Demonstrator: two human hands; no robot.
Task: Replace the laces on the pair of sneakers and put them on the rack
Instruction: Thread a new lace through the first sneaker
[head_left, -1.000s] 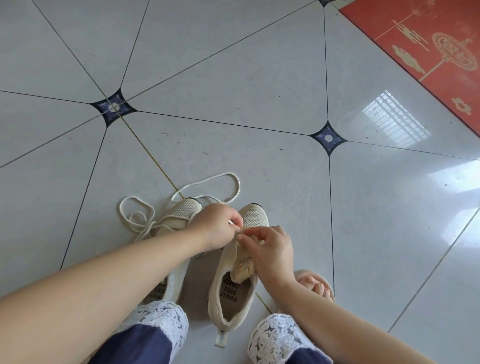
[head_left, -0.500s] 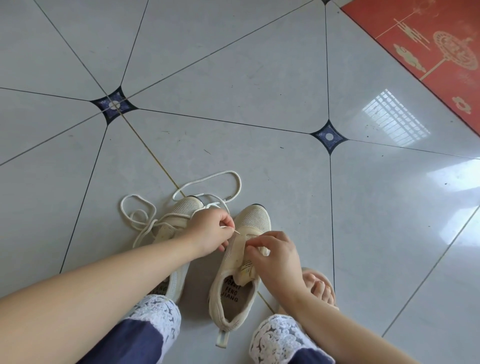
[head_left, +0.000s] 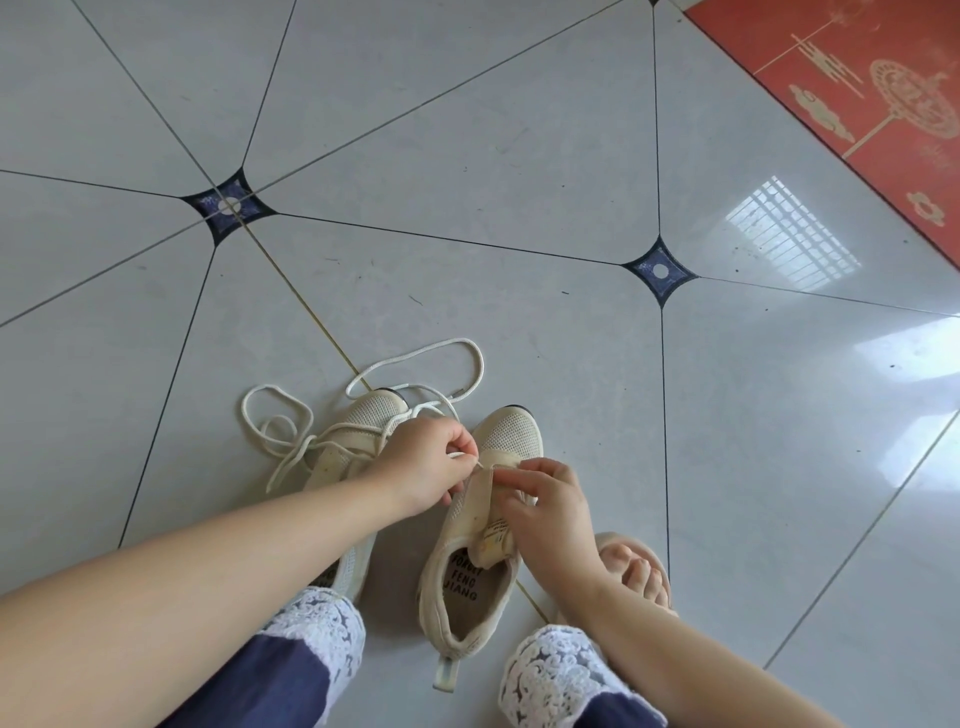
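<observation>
On the grey tiled floor (head_left: 467, 156), toward its near edge by the person's knees, the left hand (head_left: 426, 457) pinches the tip of a white cord lace (head_left: 415, 353) at the eyelet flap of the unlaced beige mesh sneaker (head_left: 511, 431). The right hand (head_left: 550, 514) pinches that flap. Advisable: keep the flap taut and feed the tip straight through. Half a second earlier, the tip stood just clear of the flap.

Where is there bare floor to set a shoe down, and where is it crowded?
Bare tile: right of the right sneaker out to the red mat, and beyond the lace loops toward the blue inset. Crowded: left hand and right hand over the right sneaker, left sneaker and a foot flanking.
</observation>
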